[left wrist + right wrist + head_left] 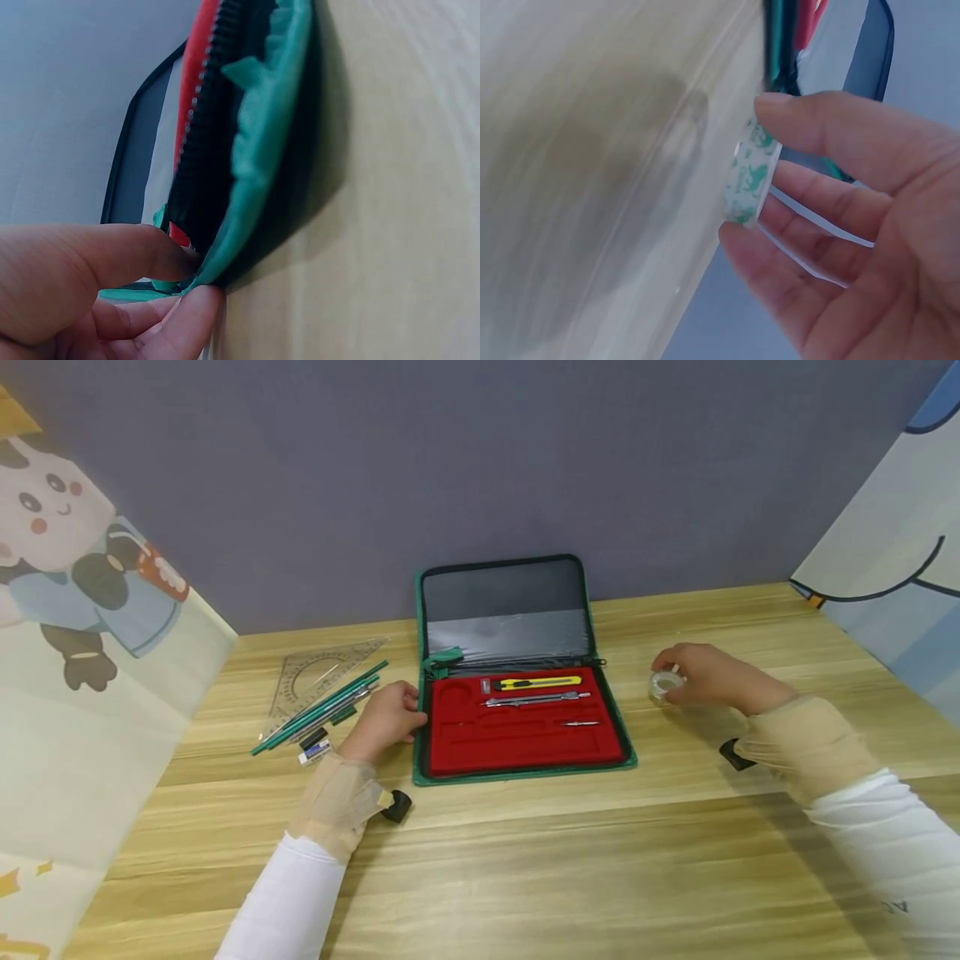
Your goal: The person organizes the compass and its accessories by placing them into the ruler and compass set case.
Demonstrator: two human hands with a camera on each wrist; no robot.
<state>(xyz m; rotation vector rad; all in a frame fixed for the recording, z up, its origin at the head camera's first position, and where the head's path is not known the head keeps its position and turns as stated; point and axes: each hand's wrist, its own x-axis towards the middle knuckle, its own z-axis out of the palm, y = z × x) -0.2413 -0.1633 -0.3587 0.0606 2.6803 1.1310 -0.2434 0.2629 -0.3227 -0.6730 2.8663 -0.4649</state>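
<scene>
- Pinching a small roll of clear tape between thumb and fingertips, the right hand holds it on the wooden table, to the right of the open case and apart from it.
- From the right wrist view, the tape roll shows a green-printed core, thumb above and a finger below.
- Left hand grips the case's left edge — thumb on the green rim, fingers curled beneath at the table.
- Inside the case, on the red tray: a yellow utility knife, a metal compass and a small metal pin-like part.
- Left of the case lie a clear set square, green pencils and an eraser — all close together.
</scene>
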